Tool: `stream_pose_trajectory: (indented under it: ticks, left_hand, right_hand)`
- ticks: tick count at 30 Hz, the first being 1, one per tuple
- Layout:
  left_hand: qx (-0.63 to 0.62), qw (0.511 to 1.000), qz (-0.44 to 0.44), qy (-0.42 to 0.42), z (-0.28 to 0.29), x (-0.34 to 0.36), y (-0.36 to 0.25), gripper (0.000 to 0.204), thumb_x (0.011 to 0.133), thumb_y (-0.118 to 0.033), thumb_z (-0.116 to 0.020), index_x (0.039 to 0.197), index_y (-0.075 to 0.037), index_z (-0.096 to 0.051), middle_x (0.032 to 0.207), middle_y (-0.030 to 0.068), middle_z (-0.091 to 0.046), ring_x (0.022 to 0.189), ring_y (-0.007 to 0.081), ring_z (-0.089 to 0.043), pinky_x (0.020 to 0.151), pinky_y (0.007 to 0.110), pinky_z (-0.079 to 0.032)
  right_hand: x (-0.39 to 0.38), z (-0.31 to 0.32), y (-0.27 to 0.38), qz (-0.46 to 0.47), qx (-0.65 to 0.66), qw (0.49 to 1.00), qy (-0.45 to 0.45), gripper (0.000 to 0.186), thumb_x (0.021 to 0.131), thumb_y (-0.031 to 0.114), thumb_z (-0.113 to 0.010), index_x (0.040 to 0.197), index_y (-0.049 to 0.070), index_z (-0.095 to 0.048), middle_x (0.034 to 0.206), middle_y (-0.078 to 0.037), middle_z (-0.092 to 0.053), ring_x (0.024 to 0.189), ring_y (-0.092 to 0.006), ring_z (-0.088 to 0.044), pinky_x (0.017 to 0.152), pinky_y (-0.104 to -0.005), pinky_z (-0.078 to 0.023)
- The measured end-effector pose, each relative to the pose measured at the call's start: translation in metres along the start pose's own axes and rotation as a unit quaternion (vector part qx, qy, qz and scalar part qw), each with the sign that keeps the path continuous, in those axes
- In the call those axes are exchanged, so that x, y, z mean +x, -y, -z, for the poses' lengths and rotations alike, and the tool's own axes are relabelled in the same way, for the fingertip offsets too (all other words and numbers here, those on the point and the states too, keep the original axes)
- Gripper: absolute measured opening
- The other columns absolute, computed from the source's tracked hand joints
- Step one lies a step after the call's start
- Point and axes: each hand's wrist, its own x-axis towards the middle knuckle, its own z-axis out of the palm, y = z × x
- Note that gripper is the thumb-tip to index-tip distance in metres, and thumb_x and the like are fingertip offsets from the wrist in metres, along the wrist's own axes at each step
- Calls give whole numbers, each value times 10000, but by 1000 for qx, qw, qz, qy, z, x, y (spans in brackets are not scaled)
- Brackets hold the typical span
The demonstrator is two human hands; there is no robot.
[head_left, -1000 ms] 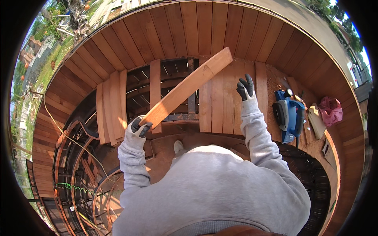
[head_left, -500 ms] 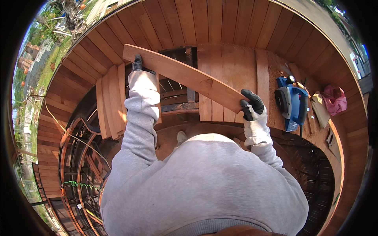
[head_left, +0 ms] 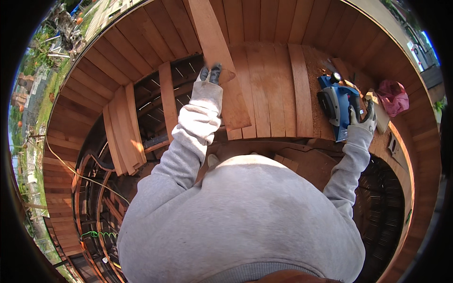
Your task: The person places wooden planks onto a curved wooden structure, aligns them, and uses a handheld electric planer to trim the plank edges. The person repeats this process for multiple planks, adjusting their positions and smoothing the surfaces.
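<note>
In my gloved left hand [head_left: 211,74] is a long reddish-brown wooden plank [head_left: 212,35]. Thumb and fingers grip its left edge. The plank slants from the curved wooden wall down over the bench boards, and a dark knot marks its face near my hand. At the right, my gloved right hand [head_left: 362,118] reaches to the rear handle of a blue electric planer [head_left: 340,101]. Its thumb and fingers are apart, next to a pale wood piece [head_left: 372,96]. The planer rests on the boards among sawdust.
A curved plank wall [head_left: 264,21] surrounds me. Fitted bench boards [head_left: 269,94] lie ahead, with loose boards [head_left: 123,129] stacked left over an open dark frame [head_left: 151,104]. A pink plastic bag [head_left: 393,98] sits far right. A cable [head_left: 85,175] and green coiled hose [head_left: 96,234] run at left.
My right hand has let go of the plank and moved right to the planer. My left hand has shifted right, and the plank has swung from crosswise to steeply slanted.
</note>
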Motion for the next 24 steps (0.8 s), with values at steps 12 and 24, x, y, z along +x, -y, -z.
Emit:
stream_pose_trajectory:
  ticks: [12,24]
  left_hand:
    - [78,994,-70,-8,-9,3,-16,333,1061,-119,-489,1362,20,-515,1341,63,-616,1218,159,-571,1036,190,-423]
    - [153,973,-173,26,5,31,-49,451,1026,-192,-592,1403,23,-467,1322,64,-631,1215,152,-572,1063,210,-401]
  right_hand:
    - [65,-62,-61,-58,399,876,266,547,861,83,-780,1367,64,-572,1144,-90,-697,899,-180,-683,744,-330,-579]
    - [37,71,16,26,680,717,150,633,919,74,-665,1491,95,-395,1163,-172,-645,767,-211,-679,594,-346,-589]
